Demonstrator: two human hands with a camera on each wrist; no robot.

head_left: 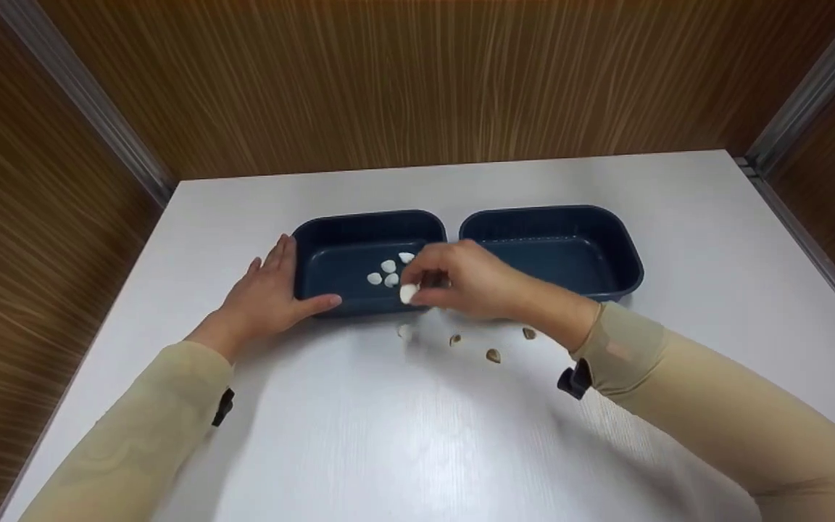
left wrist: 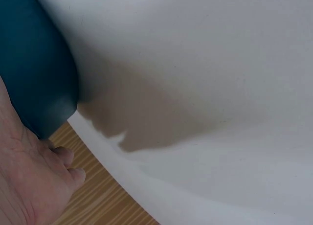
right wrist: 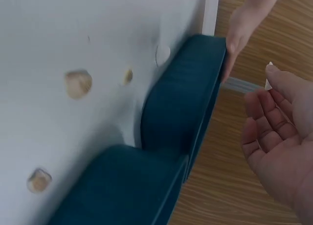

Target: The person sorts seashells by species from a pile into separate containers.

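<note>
Held between my right hand's thumb and fingers is a small white seashell, above the front wall of the left dark blue tray. In the right wrist view the pinched shell shows as a thin white sliver. Several white seashells lie on that tray's floor. My left hand rests against the tray's left end, fingers extended along the outside and thumb across the front rim. On the table before the trays are another white shell and brown shells, including one close to my right wrist.
A second dark blue tray stands just right of the first, partly hidden by my right hand and forearm. Both sit on a white table. Wood-grain panels enclose its back and sides.
</note>
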